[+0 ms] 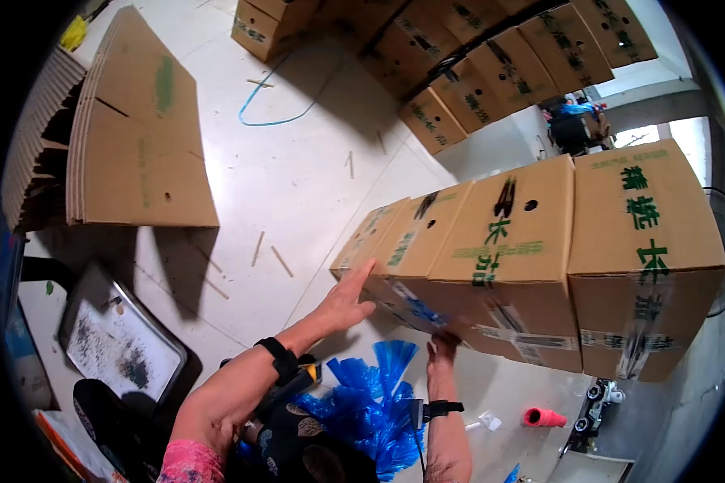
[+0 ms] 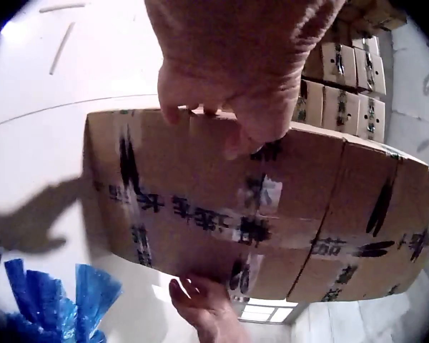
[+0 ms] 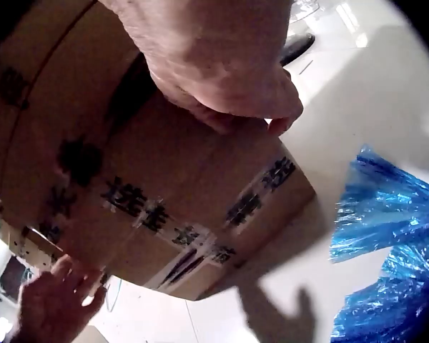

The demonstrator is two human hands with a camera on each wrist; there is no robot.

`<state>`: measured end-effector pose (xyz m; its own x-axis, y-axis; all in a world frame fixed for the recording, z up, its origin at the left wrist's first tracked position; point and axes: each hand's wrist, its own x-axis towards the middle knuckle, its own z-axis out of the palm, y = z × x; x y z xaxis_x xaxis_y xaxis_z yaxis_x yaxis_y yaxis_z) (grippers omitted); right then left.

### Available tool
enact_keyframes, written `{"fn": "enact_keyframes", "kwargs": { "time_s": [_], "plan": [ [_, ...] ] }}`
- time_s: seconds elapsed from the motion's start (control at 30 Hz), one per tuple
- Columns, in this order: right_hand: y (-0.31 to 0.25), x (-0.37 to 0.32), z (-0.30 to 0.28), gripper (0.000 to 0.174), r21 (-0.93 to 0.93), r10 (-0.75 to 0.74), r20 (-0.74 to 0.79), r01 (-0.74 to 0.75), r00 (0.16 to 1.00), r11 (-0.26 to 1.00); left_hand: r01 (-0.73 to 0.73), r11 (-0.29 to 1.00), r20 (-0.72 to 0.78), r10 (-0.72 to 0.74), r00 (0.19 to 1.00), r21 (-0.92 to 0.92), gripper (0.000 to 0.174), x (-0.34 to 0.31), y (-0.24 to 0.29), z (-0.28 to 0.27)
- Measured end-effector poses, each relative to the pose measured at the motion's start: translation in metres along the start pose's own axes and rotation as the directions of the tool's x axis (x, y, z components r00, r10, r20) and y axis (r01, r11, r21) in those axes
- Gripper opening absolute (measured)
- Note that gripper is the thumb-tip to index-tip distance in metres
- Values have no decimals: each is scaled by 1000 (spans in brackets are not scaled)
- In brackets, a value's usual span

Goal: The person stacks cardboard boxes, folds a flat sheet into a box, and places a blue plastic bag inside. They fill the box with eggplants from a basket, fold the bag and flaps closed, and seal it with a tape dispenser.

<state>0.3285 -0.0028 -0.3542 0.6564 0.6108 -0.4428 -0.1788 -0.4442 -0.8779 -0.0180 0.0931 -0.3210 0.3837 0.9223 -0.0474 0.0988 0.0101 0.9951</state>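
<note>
Several cardboard boxes [image 1: 511, 225] with green lettering and printed tape stand together in a line across the head view. My left hand [image 1: 350, 298] grips a box edge at the line's left end, its fingers over the top and its thumb on the taped face. In the left wrist view that taped face [image 2: 179, 179] fills the middle. My right hand [image 1: 443, 342] holds the lower edge of the same end, its fingertips partly hidden beneath the cardboard. The right wrist view has this hand [image 3: 229, 78] against a box corner, with my left hand [image 3: 61, 304] across from it.
Crinkled blue plastic [image 1: 383, 402] lies close to my body. Flattened cardboard sheets [image 1: 141, 137] stand at the left, above a dirty metal tray [image 1: 129, 346]. More stacked boxes [image 1: 491, 72] fill the back. A red tube-like piece [image 1: 544, 417] and a blue strap [image 1: 270, 123] are on the floor.
</note>
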Motion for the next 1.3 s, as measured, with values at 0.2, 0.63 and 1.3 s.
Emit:
{"fn": "enact_keyframes", "kwargs": {
  "time_s": [0.2, 0.63, 1.3],
  "plan": [
    [26, 7, 4, 50, -22, 240, 136, -239, 961, 971, -28, 999, 15, 29, 999, -43, 82, -6, 13, -9],
    [36, -85, 68, 47, -377, 326, 401, -170, 856, 910, 74, 972, -285, -138, 949, -224, 52, -76, 17, -42],
    [98, -161, 143, 41, -627, 160, 720, 534, 675, 566, 485, 366, -601, 582, 547, 795, 44, -188, 139, -310]
  ]
}}
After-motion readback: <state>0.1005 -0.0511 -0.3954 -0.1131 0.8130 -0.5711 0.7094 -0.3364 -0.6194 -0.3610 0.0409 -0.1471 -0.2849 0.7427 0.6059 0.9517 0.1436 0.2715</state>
